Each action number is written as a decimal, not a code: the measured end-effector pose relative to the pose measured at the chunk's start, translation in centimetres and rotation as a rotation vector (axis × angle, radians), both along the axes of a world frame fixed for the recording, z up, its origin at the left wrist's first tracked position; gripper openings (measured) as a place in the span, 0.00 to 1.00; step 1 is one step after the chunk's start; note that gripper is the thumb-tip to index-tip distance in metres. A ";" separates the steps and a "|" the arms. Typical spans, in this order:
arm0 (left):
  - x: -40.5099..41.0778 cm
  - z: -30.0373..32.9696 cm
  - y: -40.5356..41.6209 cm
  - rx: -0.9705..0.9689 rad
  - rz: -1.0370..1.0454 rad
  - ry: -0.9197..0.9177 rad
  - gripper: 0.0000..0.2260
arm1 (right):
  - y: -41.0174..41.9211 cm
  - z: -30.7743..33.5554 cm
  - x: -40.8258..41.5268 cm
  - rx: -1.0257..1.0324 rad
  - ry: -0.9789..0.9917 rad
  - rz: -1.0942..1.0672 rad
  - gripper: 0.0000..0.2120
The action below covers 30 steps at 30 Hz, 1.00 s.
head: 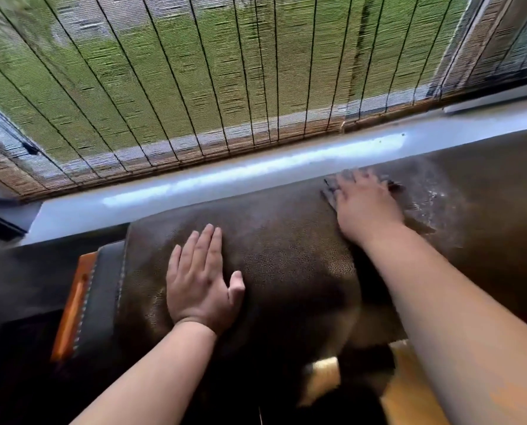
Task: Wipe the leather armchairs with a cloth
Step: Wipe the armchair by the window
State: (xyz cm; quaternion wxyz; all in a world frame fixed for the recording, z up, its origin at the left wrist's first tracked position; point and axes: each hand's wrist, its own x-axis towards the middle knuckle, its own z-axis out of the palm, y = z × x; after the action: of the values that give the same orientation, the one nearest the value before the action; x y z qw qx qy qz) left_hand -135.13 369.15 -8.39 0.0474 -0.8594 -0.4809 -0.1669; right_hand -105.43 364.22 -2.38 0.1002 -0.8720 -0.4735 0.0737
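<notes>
A: Your armchair (286, 256) is the big thing here, its brown leather top running just below the sill (225, 176). It looks heavy and padded, so it should stay put while you push.

B: And my hands?

A: Your left hand (199, 282) lies flat on the leather, fingers straight and together, bracing. Your right hand (365, 204) presses the cloth (329, 194) flat nearer the sill, fingers spread.

B: The cloth itself?

A: Dark, thin, limp, mostly hidden under your palm. It would likely bunch, so keep the palm on its middle rather than pinching an edge.
</notes>
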 end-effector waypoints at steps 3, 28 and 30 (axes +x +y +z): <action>0.0 0.1 0.0 0.000 0.004 -0.008 0.38 | -1.2 -0.7 -6.6 0.178 -0.042 0.318 0.19; 0.0 -0.6 0.1 0.015 0.006 -0.018 0.38 | -1.1 -1.3 2.9 0.053 -0.054 0.013 0.22; 0.0 -0.7 0.1 0.012 0.005 -0.013 0.38 | -2.3 -1.0 2.0 0.088 -0.013 -0.032 0.21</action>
State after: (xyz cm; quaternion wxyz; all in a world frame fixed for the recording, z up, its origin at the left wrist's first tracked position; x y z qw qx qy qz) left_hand -135.12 369.24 -9.05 0.0499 -0.8567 -0.4825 -0.1753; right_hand -103.40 361.94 -3.34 0.1365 -0.8746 -0.4630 0.0457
